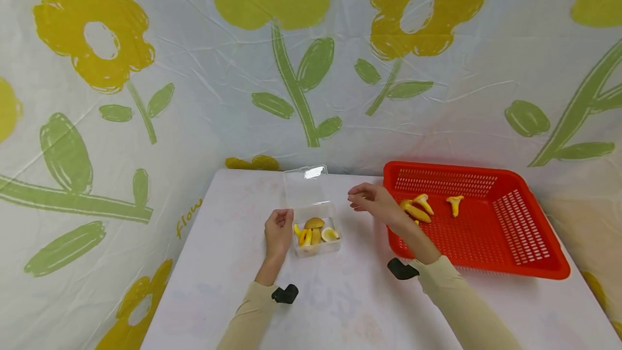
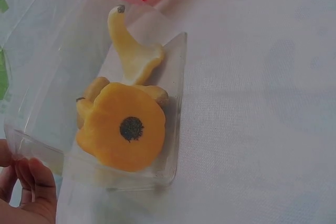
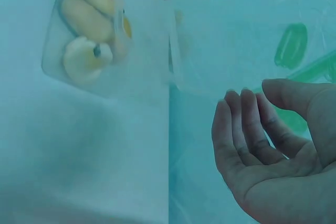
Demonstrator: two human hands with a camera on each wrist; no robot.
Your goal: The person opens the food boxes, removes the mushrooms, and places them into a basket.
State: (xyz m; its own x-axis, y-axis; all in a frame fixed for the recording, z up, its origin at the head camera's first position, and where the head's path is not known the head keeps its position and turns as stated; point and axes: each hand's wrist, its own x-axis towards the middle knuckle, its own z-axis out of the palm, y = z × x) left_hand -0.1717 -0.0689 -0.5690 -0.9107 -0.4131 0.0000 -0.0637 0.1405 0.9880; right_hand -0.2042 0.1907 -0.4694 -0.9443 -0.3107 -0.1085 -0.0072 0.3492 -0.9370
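A clear plastic box [image 1: 318, 251] with a hinged lid [image 1: 305, 187] stands on the table, its lid raised toward the back. Several mushrooms [image 1: 314, 223] lie inside, one with a rounded brown cap and others yellow or cream. At the box's left side, my left hand [image 1: 279, 234] pinches the edge near the hinge; the left wrist view shows its fingertips [image 2: 39, 174] at the clear corner. My right hand [image 1: 374, 203] hovers between the box and the red basket [image 1: 527, 231], holding nothing. Its fingers [image 3: 223, 129] are loosely bent in the right wrist view.
Several more mushrooms, among them a yellow trumpet-shaped one [image 1: 455, 205], lie at the left and back of the perforated basket. Behind the white-covered table [image 1: 233, 296] hangs a flower-printed cloth [image 1: 194, 69], close to the raised lid.
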